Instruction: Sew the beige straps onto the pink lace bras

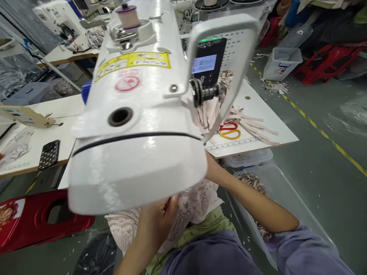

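A large white sewing machine head (134, 164) fills the middle of the view and covers the needle area. Below its front edge, my left hand (160, 215) has its fingers closed on pale pink lace fabric (197, 200), which drapes over my lap. My right forearm reaches in under the machine's right side; of my right hand (210, 168) only the part near the wrist shows, and its fingers are hidden behind the machine. What the right hand touches cannot be made out.
Beige fabric strips (252, 124) and red-and-yellow-handled scissors (229, 131) lie on the white table, right of the machine. A clear bin (283, 191) with scraps stands below. A phone (49, 153) rests on the left table near a red stool (43, 217).
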Available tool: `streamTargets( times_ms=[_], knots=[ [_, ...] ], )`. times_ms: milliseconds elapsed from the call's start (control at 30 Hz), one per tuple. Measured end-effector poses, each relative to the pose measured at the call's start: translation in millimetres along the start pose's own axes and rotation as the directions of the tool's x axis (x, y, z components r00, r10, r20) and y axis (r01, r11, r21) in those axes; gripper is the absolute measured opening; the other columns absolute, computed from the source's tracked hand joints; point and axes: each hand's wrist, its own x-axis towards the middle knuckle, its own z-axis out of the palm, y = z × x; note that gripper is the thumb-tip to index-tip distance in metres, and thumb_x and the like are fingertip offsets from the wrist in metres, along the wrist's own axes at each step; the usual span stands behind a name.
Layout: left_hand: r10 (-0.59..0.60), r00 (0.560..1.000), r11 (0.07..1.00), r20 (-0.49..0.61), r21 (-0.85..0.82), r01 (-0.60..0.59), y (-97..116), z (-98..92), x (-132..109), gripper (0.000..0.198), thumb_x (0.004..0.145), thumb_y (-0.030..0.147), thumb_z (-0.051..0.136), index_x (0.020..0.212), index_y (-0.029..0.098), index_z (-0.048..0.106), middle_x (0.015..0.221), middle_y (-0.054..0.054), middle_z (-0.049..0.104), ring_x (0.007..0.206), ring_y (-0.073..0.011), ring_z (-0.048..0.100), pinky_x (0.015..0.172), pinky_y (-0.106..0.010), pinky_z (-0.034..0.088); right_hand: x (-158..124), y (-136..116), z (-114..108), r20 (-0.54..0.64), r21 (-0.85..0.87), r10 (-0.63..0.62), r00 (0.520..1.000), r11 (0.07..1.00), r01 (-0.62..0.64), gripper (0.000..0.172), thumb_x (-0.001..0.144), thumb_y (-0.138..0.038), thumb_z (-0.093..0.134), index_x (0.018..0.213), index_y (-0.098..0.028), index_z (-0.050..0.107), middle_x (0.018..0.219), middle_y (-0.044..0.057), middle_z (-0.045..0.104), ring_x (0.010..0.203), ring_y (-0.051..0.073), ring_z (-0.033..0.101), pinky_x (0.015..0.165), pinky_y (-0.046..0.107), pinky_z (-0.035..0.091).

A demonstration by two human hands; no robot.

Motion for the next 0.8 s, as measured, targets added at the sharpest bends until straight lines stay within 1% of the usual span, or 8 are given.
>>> streamTargets(
  times_ms=[67,133,233,300,500,667,733,800],
  knots=[
    [0.044,0.999,0.998,-0.024,0.039,-0.043,-2,-1.0,-1,0.028,0.094,0.025,0.050,0.100,0.025,0.077,0.095,-0.003,0.080,0.080,-0.0205,0.077,0.062,-0.023,0.058,-1,3,2,-0.015,-0.046,-0.045,0.999,0.998,0.044,0.014,0.078,-0.015,0.066,0.069,-0.020,0.056,0.079,0.001,0.058,0.069,0.016,0.052,0.069,0.030,0.047],
    [0.078,0.996,0.996,-0.039,0.055,-0.075,-3,-1.8,-1,0.029,0.094,0.024,0.049,0.102,0.025,0.077,0.093,-0.002,0.080,0.080,-0.0192,0.077,0.064,-0.021,0.058,-3,5,3,-0.040,-0.076,-0.061,0.997,0.995,0.058,0.011,0.080,-0.016,0.064,0.072,-0.019,0.058,0.080,0.001,0.059,0.069,0.016,0.052,0.068,0.030,0.046],
    [0.074,0.994,0.993,-0.081,0.096,-0.066,-4,-3.3,-2,0.029,0.094,0.024,0.048,0.098,0.024,0.077,0.089,-0.002,0.081,0.077,-0.0191,0.076,0.063,-0.022,0.057,-5,1,5,-0.063,-0.061,-0.045,0.997,0.997,0.041,0.004,0.081,-0.021,0.066,0.079,-0.020,0.062,0.084,0.002,0.060,0.070,0.017,0.053,0.066,0.030,0.045],
    [0.065,0.992,0.991,-0.107,0.122,-0.052,-6,-3.9,-4,0.029,0.094,0.025,0.048,0.093,0.022,0.077,0.087,-0.004,0.080,0.074,-0.0197,0.076,0.061,-0.023,0.056,-5,-2,7,-0.068,-0.056,-0.030,0.997,0.998,0.026,0.003,0.081,-0.022,0.067,0.082,-0.021,0.064,0.086,0.002,0.060,0.071,0.017,0.054,0.064,0.029,0.045],
    [0.077,0.990,0.989,-0.121,0.137,-0.060,-8,-0.2,-6,0.031,0.095,0.026,0.046,0.089,0.022,0.076,0.086,-0.004,0.080,0.072,-0.0192,0.075,0.062,-0.025,0.053,-4,2,9,-0.058,-0.054,-0.002,0.998,0.999,-0.001,0.005,0.079,-0.020,0.067,0.081,-0.021,0.062,0.089,0.003,0.059,0.072,0.017,0.054,0.068,0.031,0.048],
    [0.070,0.989,0.987,-0.131,0.153,-0.050,-5,1.9,-4,0.031,0.096,0.028,0.046,0.083,0.022,0.073,0.080,-0.004,0.079,0.062,-0.0171,0.071,0.057,-0.024,0.050,-4,7,9,-0.059,-0.026,-0.001,0.998,1.000,-0.001,0.011,0.076,-0.020,0.067,0.073,-0.022,0.057,0.085,0.003,0.056,0.075,0.019,0.054,0.071,0.032,0.047],
    [0.051,0.986,0.989,-0.158,0.147,-0.028,-6,2.8,-5,0.028,0.095,0.029,0.047,0.084,0.022,0.071,0.077,-0.004,0.077,0.055,-0.0150,0.067,0.053,-0.024,0.046,-4,7,8,-0.064,-0.021,-0.007,0.998,1.000,0.006,0.012,0.076,-0.020,0.066,0.071,-0.022,0.055,0.084,0.002,0.055,0.075,0.019,0.053,0.070,0.033,0.047],
    [0.023,0.980,0.990,-0.199,0.139,0.005,-9,4.7,-7,0.023,0.095,0.031,0.049,0.085,0.021,0.067,0.074,-0.003,0.074,0.052,-0.0145,0.064,0.050,-0.024,0.044,-4,5,8,-0.066,-0.028,-0.013,0.998,1.000,0.011,0.014,0.076,-0.019,0.065,0.069,-0.022,0.054,0.084,0.003,0.055,0.076,0.019,0.053,0.069,0.033,0.046]
  ],
)
